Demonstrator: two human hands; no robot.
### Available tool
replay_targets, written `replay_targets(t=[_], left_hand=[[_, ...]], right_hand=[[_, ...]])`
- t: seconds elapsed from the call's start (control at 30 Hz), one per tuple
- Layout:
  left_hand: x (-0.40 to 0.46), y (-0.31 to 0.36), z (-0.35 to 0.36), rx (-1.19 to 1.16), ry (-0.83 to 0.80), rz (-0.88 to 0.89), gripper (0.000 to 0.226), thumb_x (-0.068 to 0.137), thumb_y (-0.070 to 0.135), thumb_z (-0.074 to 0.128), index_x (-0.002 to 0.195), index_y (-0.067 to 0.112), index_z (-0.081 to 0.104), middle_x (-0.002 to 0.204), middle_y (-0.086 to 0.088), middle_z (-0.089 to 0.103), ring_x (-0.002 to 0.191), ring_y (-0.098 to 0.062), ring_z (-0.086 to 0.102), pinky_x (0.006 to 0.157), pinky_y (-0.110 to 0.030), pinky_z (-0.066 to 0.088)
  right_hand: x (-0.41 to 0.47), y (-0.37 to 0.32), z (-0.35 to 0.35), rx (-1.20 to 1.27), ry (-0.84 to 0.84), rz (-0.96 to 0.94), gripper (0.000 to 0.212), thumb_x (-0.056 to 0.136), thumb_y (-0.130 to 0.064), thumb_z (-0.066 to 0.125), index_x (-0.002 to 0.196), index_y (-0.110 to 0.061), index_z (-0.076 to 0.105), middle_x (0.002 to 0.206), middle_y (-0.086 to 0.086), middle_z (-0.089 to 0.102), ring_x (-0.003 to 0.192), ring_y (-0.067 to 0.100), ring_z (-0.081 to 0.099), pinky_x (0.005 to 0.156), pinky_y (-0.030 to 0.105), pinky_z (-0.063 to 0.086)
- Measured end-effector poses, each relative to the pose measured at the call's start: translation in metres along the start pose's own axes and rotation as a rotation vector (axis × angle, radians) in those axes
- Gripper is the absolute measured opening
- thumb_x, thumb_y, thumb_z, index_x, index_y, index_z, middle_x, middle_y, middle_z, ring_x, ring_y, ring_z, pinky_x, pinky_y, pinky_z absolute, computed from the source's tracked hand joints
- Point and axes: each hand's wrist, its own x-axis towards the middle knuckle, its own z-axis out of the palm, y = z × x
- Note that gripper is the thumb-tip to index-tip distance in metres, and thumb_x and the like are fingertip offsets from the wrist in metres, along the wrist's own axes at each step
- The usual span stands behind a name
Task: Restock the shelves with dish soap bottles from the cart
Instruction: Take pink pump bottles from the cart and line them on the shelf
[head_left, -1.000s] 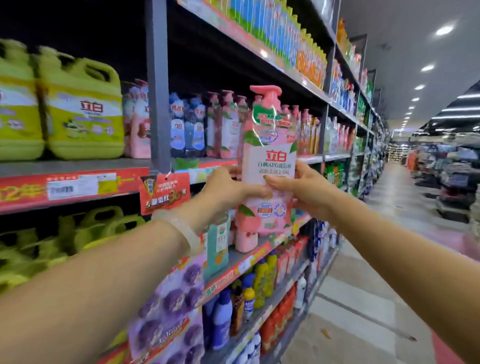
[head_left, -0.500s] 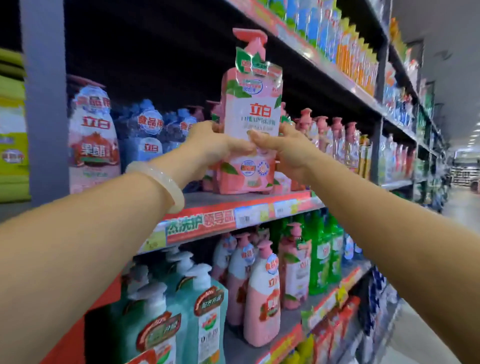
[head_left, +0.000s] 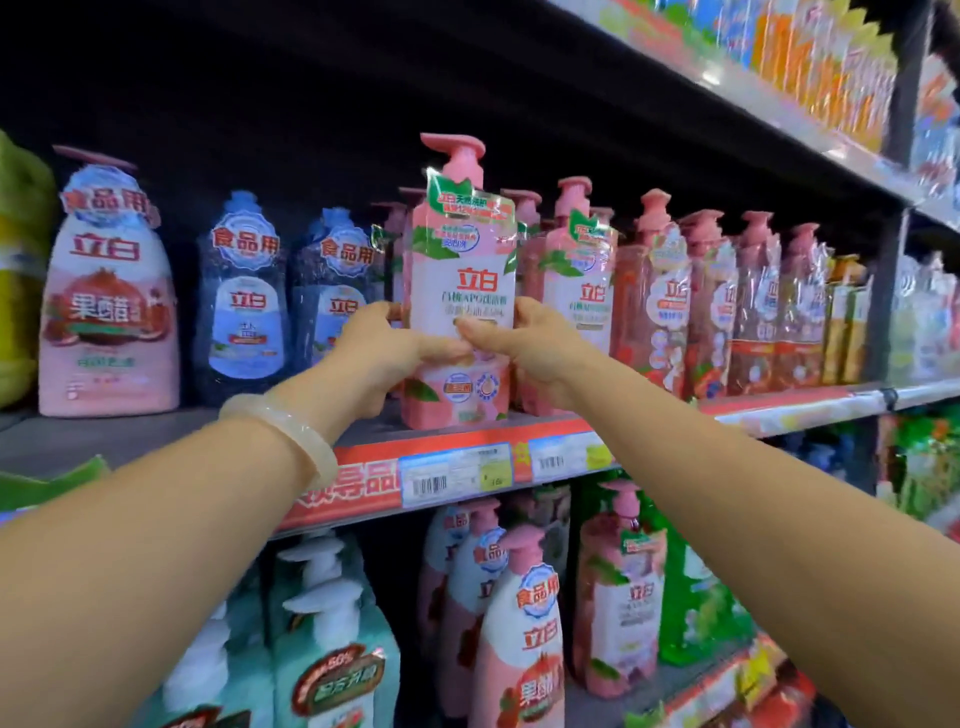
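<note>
Supermarket shelving fills the view, its red-edged shelf (head_left: 363, 488) stocked with dish soap. A person's left hand (head_left: 374, 364) and right hand (head_left: 524, 353) clasp one pink pump bottle (head_left: 460, 291) from either side, thumbs meeting across its label, fingers wrapped behind. The bottle stands upright, long axis vertical, directly ahead of both hands, its base at the shelf's front lip and seemingly resting there, though contact cannot be confirmed. Both hands sit equally close; neither leads. Just beyond the right hand, a matching pink pump bottle (head_left: 576, 291) stands beside it, with at least five more pink or red pump bottles running farther that way. Beyond the left hand stand two blue bottles (head_left: 244, 291) and one large pink-and-white bottle (head_left: 106, 291). A pale bangle (head_left: 280, 436) circles the left wrist. Pushing straight back, away from the hands, would likely seat the bottle in line with its neighbours.
</note>
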Motion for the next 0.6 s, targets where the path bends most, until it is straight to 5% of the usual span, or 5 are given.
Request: replay_targets(t=[0.13,0.23,0.33,0.43,0.6], left_hand=[[-0.001,-0.003,0.009,-0.035,0.028,-0.001,0.045,0.07,0.004,0.078,0.103,0.017,0.049,0.105,-0.007,0.067,0.079,-0.018,0.066,0.058,-0.027,0.05],[-0.001,-0.005,0.017,-0.041,0.052,-0.016,0.059,0.068,0.008,0.08,0.118,0.013,0.048,0.11,-0.007,0.067,0.079,-0.018,0.067,0.057,-0.027,0.05],[-0.004,-0.006,0.03,0.012,0.064,-0.039,0.078,0.068,0.021,0.082,0.136,0.022,0.044,0.114,-0.001,0.067,0.079,-0.015,0.066,0.058,-0.026,0.045],[-0.004,-0.006,0.044,0.046,0.064,-0.028,0.078,0.074,0.025,0.079,0.14,0.024,0.038,0.119,0.0,0.065,0.071,-0.011,0.062,0.048,-0.02,0.045],[-0.003,-0.005,0.055,0.06,0.062,-0.026,0.069,0.082,0.017,0.072,0.141,0.022,0.037,0.125,-0.005,0.062,0.064,-0.008,0.057,0.04,-0.014,0.047]], right_hand=[[-0.002,-0.008,-0.009,-0.307,0.06,-0.062,0.043,0.072,-0.036,0.079,0.099,-0.008,0.062,0.095,0.002,0.069,0.088,0.017,0.064,0.069,0.027,0.049],[-0.01,-0.009,-0.02,-0.456,0.156,-0.117,0.046,0.071,-0.044,0.078,0.089,-0.012,0.051,0.088,-0.001,0.058,0.08,0.016,0.057,0.063,0.028,0.045],[-0.011,0.002,-0.033,-0.52,0.295,-0.096,0.075,0.065,-0.054,0.078,0.115,-0.007,0.046,0.113,0.006,0.05,0.102,0.023,0.053,0.084,0.038,0.05],[-0.014,0.016,-0.045,-0.625,0.487,-0.11,0.094,0.06,-0.059,0.077,0.13,-0.01,0.037,0.132,0.011,0.035,0.122,0.03,0.039,0.099,0.039,0.038],[-0.007,0.034,-0.058,-0.412,0.361,0.004,0.118,0.06,-0.058,0.078,0.147,-0.01,0.014,0.144,0.014,0.025,0.135,0.032,0.026,0.111,0.045,0.029]])
